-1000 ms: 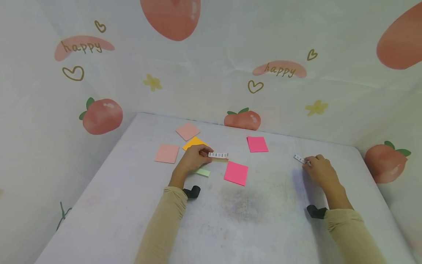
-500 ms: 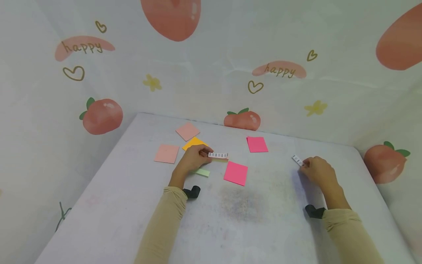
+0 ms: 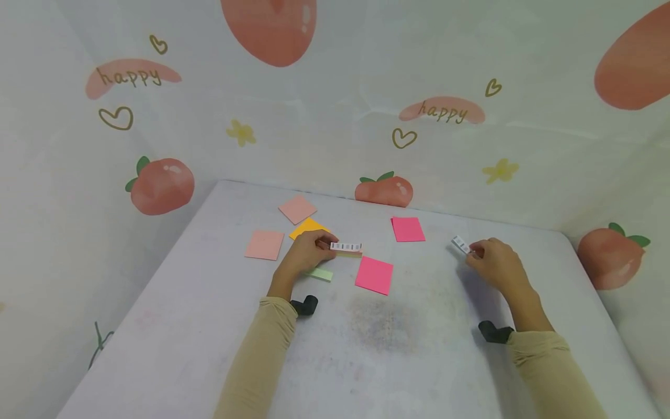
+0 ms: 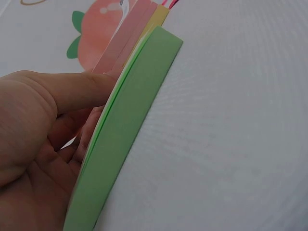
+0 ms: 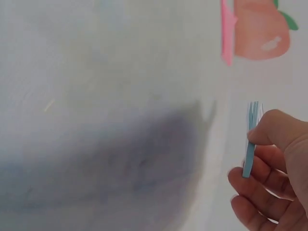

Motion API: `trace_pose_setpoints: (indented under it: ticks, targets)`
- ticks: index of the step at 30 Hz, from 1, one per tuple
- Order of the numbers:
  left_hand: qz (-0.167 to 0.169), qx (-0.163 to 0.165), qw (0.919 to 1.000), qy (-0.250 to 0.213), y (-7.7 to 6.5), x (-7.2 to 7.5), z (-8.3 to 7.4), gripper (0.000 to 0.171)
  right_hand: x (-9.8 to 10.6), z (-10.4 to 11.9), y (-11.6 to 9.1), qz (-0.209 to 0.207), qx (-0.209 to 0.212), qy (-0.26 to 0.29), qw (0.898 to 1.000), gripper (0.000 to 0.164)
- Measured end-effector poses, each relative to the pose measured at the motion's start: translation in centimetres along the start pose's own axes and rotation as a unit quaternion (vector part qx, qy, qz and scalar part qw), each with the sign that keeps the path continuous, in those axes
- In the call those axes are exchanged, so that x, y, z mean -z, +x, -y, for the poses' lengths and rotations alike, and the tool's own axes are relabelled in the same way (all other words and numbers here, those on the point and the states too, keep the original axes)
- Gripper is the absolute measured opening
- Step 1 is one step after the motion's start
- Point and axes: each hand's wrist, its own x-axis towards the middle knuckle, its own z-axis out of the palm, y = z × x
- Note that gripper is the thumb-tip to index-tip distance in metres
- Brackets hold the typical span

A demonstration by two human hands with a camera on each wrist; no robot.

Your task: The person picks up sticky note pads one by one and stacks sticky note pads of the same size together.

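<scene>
In the head view my left hand point(image 3: 306, 253) is low over the table, its thumb and fingers pinching a narrow pink sticky-note pad point(image 4: 127, 36) with a white strip point(image 3: 345, 247) of dark marks. A yellow pad edge point(image 4: 155, 20) shows beside the pink one. Nearer the left wrist camera is a long light green pad point(image 4: 125, 130), seen past the thumb; its end point(image 3: 320, 274) pokes out beneath the hand. My right hand point(image 3: 494, 261) pinches a thin light blue sticky-note pad point(image 5: 250, 154) between thumb and fingers, raised above the table at the right.
Two pale pink square pads point(image 3: 264, 244) lie at the left, with an orange one point(image 3: 309, 227) partly behind my left hand. Two bright pink squares point(image 3: 374, 275) lie mid-table and farther back. A printed fabric wall point(image 3: 314, 128) rises behind the table point(image 3: 408, 372).
My right hand has moved left and slightly up with the light blue pad, whose outer end is now more tilted. The left hand stays in place with its pad.
</scene>
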Motion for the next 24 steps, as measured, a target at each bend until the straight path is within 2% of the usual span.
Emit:
trace_pose_setpoints:
  ticks: [4,10,16,24]
  targets:
    - [-0.001,-0.003,1.0000,0.000,-0.1,0.0,-0.1,0.026,0.6,1.4,0.2,-0.017,0.024,0.022,0.999,0.027]
    - [-0.003,-0.002,1.0000,0.002,-0.2,0.0,-0.1,0.025,1.2,3.7,0.4,-0.009,0.034,0.046,0.998,0.024]
    - [-0.002,-0.002,1.0000,0.000,-0.2,0.1,0.0,0.025,1.4,5.7,0.5,-0.016,0.069,0.055,0.996,0.021]
    - [-0.002,-0.004,1.0000,-0.006,-0.1,0.1,-0.1,0.026,1.1,8.0,1.1,-0.009,0.076,0.064,0.995,0.021]
